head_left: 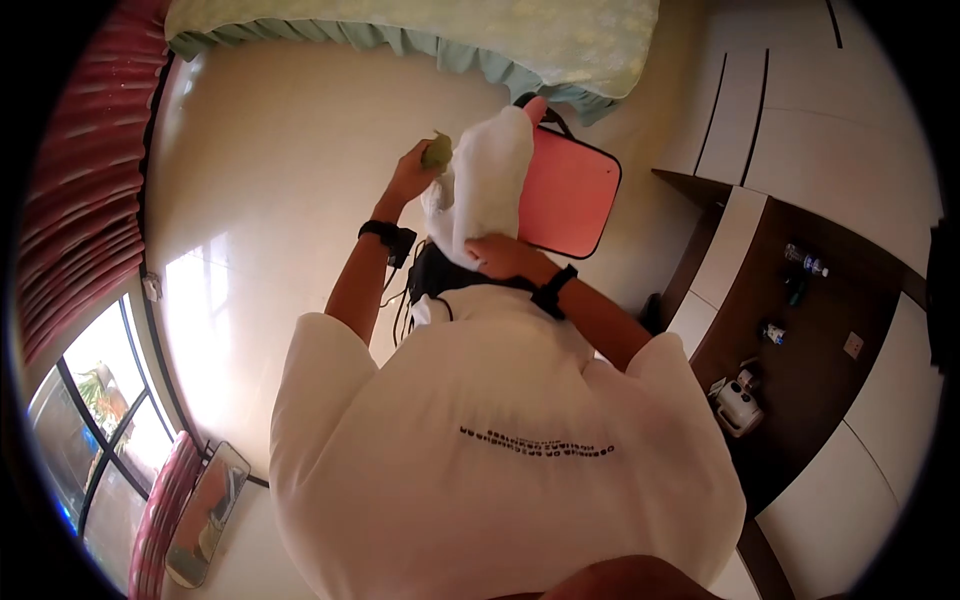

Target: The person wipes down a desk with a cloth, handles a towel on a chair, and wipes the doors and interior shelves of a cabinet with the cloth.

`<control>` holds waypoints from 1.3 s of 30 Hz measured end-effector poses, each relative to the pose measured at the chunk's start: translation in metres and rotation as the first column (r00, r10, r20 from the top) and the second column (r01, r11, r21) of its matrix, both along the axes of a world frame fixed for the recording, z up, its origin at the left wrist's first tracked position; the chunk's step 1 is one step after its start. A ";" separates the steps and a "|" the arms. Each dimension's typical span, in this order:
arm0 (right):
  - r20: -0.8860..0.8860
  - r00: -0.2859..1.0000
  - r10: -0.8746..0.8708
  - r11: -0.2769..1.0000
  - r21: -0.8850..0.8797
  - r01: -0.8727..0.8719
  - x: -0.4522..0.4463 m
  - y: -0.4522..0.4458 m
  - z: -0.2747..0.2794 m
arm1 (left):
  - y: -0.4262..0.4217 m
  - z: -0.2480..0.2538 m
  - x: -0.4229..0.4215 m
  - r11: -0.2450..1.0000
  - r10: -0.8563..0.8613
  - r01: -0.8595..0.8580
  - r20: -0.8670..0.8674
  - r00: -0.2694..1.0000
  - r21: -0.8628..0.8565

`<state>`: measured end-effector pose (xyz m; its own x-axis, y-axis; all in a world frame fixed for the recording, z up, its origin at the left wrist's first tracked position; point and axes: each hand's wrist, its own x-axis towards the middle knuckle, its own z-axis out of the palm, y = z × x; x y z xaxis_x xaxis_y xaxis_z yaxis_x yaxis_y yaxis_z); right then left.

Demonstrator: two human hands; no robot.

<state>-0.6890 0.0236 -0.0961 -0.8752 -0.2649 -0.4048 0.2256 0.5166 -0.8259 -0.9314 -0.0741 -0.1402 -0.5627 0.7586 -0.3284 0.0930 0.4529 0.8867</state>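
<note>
Green object (437,152) sits in the left hand (411,172).

The left hand (408,175) grips a small green item (437,152) beside a bunched white cloth (485,170), whose lower end the right hand (497,256) touches. The cloth partly covers a pink, black-edged panel (572,190) near a bed (420,22) with a pale cover. Red curtains (95,170) hang at left; a bottle (806,260) lies on a dark brown surface (805,345) at right
</note>
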 end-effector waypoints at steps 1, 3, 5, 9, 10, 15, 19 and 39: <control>-0.022 0.996 -0.084 0.996 -0.015 0.083 0.004 -0.001 0.002 | 0.016 0.002 0.003 0.997 -0.018 0.017 0.015 1.000 0.074; -0.036 0.994 -0.102 0.994 0.028 0.103 0.005 0.010 -0.004 | 0.042 0.010 0.014 0.991 -0.066 0.054 0.090 0.994 0.125; -0.072 0.995 -0.062 0.995 0.070 0.067 0.010 0.011 -0.015 | 0.066 0.006 0.025 0.992 -0.067 0.057 0.090 0.994 0.114; 0.222 0.943 -0.249 0.961 -0.066 0.269 -0.005 0.041 0.008 | 0.089 0.037 0.032 0.984 0.047 -0.072 0.156 0.987 0.160; 0.229 0.940 -0.252 0.960 -0.061 0.272 -0.013 0.050 0.016 | 0.093 0.041 0.033 0.974 0.106 -0.155 0.276 0.955 0.165; -0.211 0.544 -0.812 0.583 -0.248 0.774 -0.047 0.077 0.016 | 0.112 0.040 0.057 0.944 -0.159 -0.042 0.561 0.813 0.327; 0.098 0.405 -0.909 0.355 -0.325 0.876 -0.037 0.099 0.016 | 0.137 0.051 0.062 0.895 -0.352 0.123 0.510 0.784 0.429; -0.008 0.451 -0.893 0.450 0.037 0.892 -0.127 0.222 -0.035 | 0.131 0.036 0.085 0.995 0.008 -0.043 -0.357 0.934 -0.090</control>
<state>-0.8162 0.2454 -0.1309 -0.6191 0.6716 -0.4070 0.5869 0.0514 -0.8081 -0.8461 0.0566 -0.1039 -0.6745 0.7176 -0.1732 0.3815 0.5398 0.7504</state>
